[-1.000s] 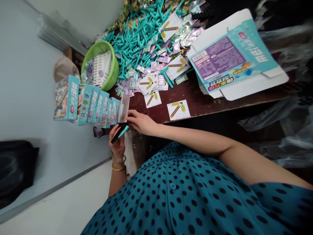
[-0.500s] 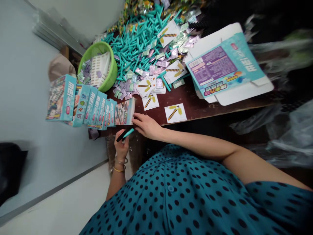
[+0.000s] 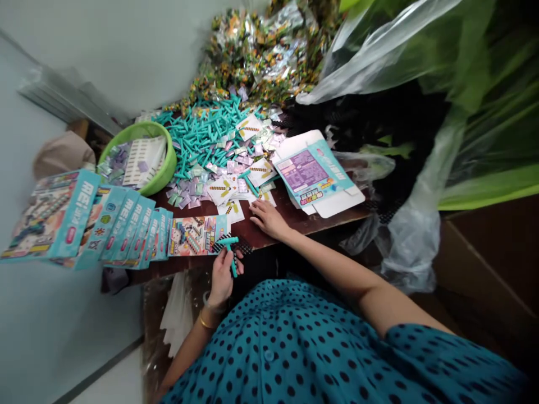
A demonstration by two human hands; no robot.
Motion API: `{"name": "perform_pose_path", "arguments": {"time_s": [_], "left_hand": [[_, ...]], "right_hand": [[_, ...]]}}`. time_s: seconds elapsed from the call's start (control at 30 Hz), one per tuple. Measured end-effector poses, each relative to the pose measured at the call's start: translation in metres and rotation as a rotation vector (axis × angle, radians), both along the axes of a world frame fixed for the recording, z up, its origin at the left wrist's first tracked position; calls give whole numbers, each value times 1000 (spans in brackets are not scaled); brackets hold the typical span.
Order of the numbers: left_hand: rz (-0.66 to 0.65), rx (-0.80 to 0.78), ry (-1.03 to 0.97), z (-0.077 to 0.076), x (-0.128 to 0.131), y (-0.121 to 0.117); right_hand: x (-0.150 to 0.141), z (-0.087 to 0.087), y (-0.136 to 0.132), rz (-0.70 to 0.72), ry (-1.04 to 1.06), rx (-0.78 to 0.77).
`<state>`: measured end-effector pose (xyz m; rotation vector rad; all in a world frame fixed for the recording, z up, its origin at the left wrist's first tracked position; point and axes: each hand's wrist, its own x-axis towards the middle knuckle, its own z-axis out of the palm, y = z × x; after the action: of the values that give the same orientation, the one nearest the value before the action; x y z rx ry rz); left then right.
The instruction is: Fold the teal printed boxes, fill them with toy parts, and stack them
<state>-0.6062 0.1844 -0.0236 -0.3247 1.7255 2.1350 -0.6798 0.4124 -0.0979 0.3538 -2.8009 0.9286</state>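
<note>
My left hand (image 3: 223,275) is closed around a teal T-shaped plastic piece (image 3: 229,241), held upright at the table's front edge. A black patterned strip shows beside that piece; I cannot make out what it is. Just behind it, a small printed box (image 3: 197,235) lies flat with its picture side up. My right hand (image 3: 269,220) is palm down near the table edge, fingers stretched out, by printed pickaxe cards (image 3: 231,211). Whatever lies beneath its palm is hidden.
Several teal boxes (image 3: 130,227) stand in a leaning row at left, beside a green basket (image 3: 168,163) with sachets. Behind are a heap of teal sticks (image 3: 206,132) and small sachets (image 3: 193,188). A flattened carton (image 3: 315,174) lies right; plastic bags hang beyond.
My right hand has left the small box and moved right to where a lone card lay. My left hand has risen to the table edge with the teal piece. The camera view has shifted.
</note>
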Motion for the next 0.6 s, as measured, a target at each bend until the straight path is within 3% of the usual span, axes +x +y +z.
{"name": "perform_pose_path", "arguments": {"time_s": [0.13,0.33,0.47,0.6], "left_hand": [[-21,120,-37,19,-9,24],[32,221,-141,19,-30,2],[138,259,-197,18,-47,-15],[171,266,-252,17,-52,-23]], "right_hand": [[-47,31,-8,33,115,-62],[-128,86,24,31,-76,221],[-191,97,33,-35,-180,298],[-242,98,8,-39,-163,278]]}}
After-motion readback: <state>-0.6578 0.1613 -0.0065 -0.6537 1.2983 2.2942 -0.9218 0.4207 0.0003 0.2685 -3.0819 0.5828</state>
